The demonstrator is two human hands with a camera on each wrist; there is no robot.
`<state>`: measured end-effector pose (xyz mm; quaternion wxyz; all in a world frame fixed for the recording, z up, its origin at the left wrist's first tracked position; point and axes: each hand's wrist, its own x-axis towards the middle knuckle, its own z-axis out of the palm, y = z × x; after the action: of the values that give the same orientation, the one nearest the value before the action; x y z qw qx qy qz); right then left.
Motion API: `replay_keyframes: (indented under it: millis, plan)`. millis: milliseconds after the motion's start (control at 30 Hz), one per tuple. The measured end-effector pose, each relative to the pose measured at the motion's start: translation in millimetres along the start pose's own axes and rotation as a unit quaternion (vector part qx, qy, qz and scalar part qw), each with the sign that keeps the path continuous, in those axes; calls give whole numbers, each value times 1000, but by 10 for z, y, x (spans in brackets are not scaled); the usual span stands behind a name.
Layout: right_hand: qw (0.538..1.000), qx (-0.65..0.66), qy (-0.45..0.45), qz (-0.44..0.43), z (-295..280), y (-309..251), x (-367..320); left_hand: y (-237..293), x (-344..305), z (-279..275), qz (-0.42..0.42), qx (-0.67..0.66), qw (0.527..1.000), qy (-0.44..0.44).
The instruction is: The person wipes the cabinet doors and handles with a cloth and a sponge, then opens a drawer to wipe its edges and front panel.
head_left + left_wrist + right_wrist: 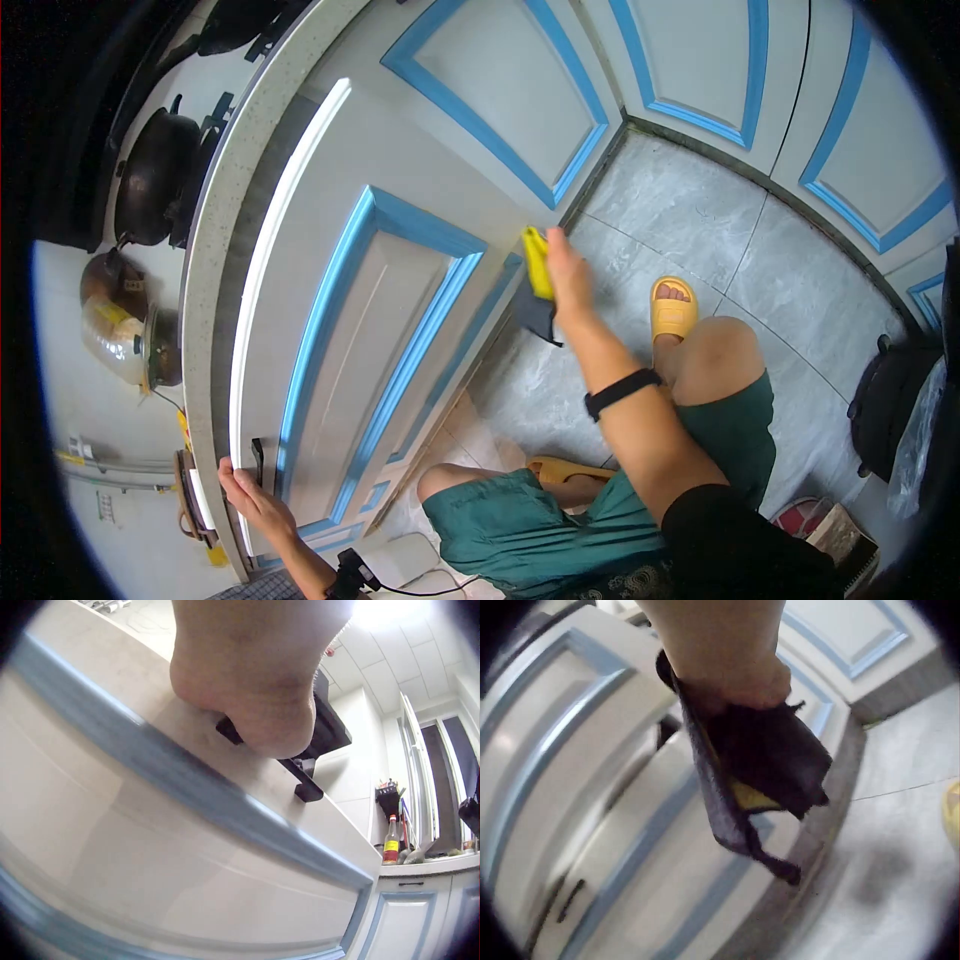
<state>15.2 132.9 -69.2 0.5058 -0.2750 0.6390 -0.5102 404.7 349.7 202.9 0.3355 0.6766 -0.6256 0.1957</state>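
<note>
A pale cabinet door [395, 290] with blue trim stands open across the head view. At its outer edge, beside the black handle [258, 462], my left hand [262, 510] holds the door, fingers over the edge; in the left wrist view the hand [251, 690] covers part of the handle [307, 787] and its fingertips are hidden. My right hand [568, 275] grips a yellow and dark grey cloth [538, 265] near the door's other edge. The cloth [780, 757] hangs in folds under the right hand [735, 675], whose fingers are mostly hidden in the right wrist view.
Pans [158, 175] and a covered pot lie beyond the countertop [215, 240]. Other blue-trimmed cabinets [690, 60] line the tiled floor [690, 200]. A foot in a yellow slipper [674, 308] is near the right arm. A black bag [890, 405] stands at far right.
</note>
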Motion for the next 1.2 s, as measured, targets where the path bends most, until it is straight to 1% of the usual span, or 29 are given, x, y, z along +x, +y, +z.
replay_keyframes:
  millis: [33,67,100,133,167,200,233,267,300,333,367,400,433,467,500,533,600,633,667,733,833,900,933,1000,1067,1167,1200]
  plan:
    - [986,-167,-10,-18,-129,331,131,120,2,8,4,8,1000,1]
    - [944,-327,-20,-37,-188,653,269,205,0,8,10,15,1000,4]
    - [973,-228,0,24,-222,700,297,226,2,20,6,7,1000,7]
    - [989,-125,19,83,-251,680,307,210,16,13,6,15,1000,6]
    - [989,-21,37,140,-254,662,327,187,7,-1,3,24,1000,3]
    - [970,169,57,164,-213,626,412,171,-24,-10,0,34,999,-1]
    - [914,353,75,184,-142,533,491,188,-41,-2,3,33,999,11]
    - [904,393,78,152,-170,231,435,229,-38,20,8,32,999,20]
    - [890,432,81,119,-234,-214,289,244,-32,31,14,31,999,30]
    - [879,470,82,21,-216,-529,195,232,-33,17,20,37,999,29]
    - [858,502,80,-78,-191,-813,92,217,-32,8,25,43,998,29]
    - [868,467,38,-168,-196,-1057,-83,206,-31,10,30,48,998,30]
    - [868,425,-5,-255,-193,-1262,-291,215,-36,9,22,35,999,29]
    - [862,399,-64,-307,-135,-1430,-471,233,-47,12,13,23,999,27]
    - [866,328,-41,-375,18,-1540,-588,244,-57,20,4,11,1000,23]
    - [792,171,67,-582,128,-1619,-612,237,-59,34,10,1,999,33]
    - [791,93,108,-595,321,-1499,-660,227,-66,56,20,-18,998,54]
    - [830,72,101,-544,342,-1264,-578,279,-46,-4,41,36,998,23]
    - [862,51,93,-497,372,-978,-430,272,-53,-6,29,43,998,22]
    - [915,94,104,-378,465,-345,-300,260,-54,-10,10,57,998,26]
    - [928,105,124,-335,480,-145,-286,99,-49,32,33,32,998,47]
    - [926,109,100,-347,374,-435,-312,211,-68,27,35,31,998,42]
    - [922,114,86,-360,313,-738,-314,261,-49,33,35,28,998,48]
    - [916,137,21,-376,188,-1263,-462,256,-48,6,32,29,998,40]
    - [858,161,5,-488,225,-1607,-607,251,-44,28,37,26,998,43]
    - [802,119,55,-583,320,-1547,-599,274,-57,10,26,41,998,41]
    - [821,115,70,-555,346,-1416,-596,276,-61,12,13,35,999,38]
